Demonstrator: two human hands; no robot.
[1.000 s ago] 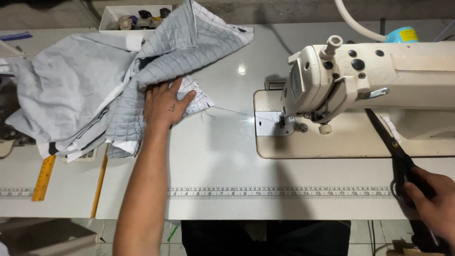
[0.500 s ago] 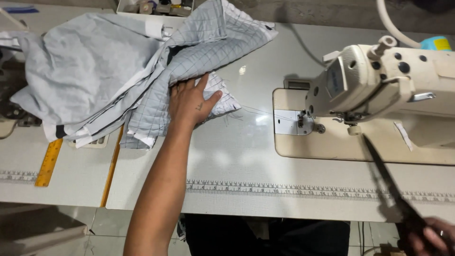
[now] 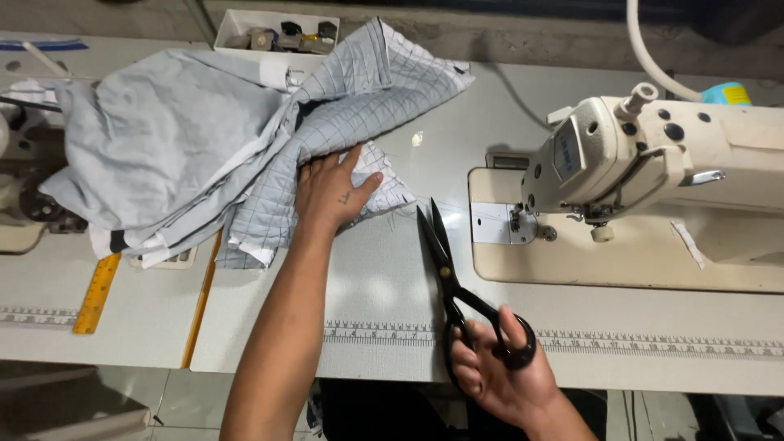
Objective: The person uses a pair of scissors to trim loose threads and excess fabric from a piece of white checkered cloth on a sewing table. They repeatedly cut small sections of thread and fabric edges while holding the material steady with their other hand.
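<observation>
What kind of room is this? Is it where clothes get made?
Probably yes, a sewing workshop: an industrial sewing machine on the table, a heap of grey checked fabric, and black tailor's scissors in the right hand.

Matt black metal scissors (image 3: 447, 278), soft quilted cloth (image 3: 245, 139), glossy enamelled sewing machine (image 3: 653, 155).

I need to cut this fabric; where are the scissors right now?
In the head view, the black scissors are in the right hand, low centre on the table, blades pointing toward the quilted fabric, left of the sewing machine.
</observation>
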